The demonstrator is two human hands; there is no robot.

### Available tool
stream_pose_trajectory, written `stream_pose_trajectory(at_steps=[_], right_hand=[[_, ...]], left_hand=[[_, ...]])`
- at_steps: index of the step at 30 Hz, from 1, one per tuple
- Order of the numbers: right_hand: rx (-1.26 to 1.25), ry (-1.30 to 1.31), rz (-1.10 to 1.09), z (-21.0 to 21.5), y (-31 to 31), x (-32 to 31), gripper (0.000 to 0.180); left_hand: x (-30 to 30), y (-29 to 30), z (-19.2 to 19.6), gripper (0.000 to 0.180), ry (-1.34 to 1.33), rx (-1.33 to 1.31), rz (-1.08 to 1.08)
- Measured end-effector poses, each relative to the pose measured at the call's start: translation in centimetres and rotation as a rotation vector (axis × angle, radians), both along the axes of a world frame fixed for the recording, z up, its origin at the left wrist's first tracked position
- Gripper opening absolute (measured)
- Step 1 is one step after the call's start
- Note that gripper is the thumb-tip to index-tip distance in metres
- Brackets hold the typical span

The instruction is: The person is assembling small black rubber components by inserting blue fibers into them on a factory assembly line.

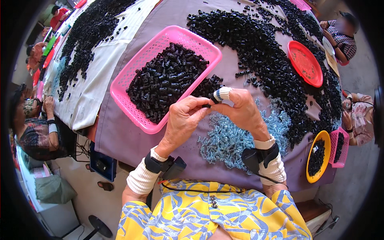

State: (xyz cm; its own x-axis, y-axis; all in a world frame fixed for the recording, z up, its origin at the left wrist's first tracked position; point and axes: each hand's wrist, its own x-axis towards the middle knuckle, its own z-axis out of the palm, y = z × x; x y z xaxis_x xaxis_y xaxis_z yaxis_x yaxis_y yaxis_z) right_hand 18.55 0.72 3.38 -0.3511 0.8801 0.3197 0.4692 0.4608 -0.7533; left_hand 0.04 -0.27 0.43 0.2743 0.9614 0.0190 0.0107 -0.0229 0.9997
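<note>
Grip: the left hand (182, 120) and the right hand (242, 110) meet fingertip to fingertip over the near middle of the desk (120, 136), both pinched on one small black part (207, 105) held between them.
Right forefinger: wrapped in a white and blue finger guard (221, 94), lying just above the part.
Black part: tiny, mostly hidden by the fingertips; its exact shape cannot be told.
Handling: judged very light, stiff and smooth, so apt to slip or roll; best taken by its sides in a fingertip pinch, not squeezed hard.
Wrists: each carries a white cuff and a black strapped device with a thin cable.
Springs: a heap of small pale blue coil springs (228, 140) lies on the desk right under and beside the right hand, toward the near edge; judged light, springy and quick to tangle.
Pink basket (132, 78): just beyond the left hand, heaped with the same black parts.
Loose pile: a broad band of black parts (260, 52) sweeps across the far and right side of the desk.
Red plate (306, 64): sits on that band near the right edge.
Yellow dish (318, 156): at the near right corner, holding black parts, a small pink basket beside it.
Others: people sit along the left and right edges.
</note>
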Motion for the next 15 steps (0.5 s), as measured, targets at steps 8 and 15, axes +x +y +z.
stream_pose_trajectory(at_steps=[8, 15], right_hand=[[-0.302, 0.300, 0.071, -1.1, 1.7, -0.2, 0.017], [-0.425, 0.351, -0.037, -2.3, 2.2, 0.7, 0.014]], left_hand=[[0.2, 0.4, -0.1, 0.022, -0.018, 0.176, 0.025], [-0.6, 0.5, 1.6, 0.020, -0.056, 0.109, 0.072]])
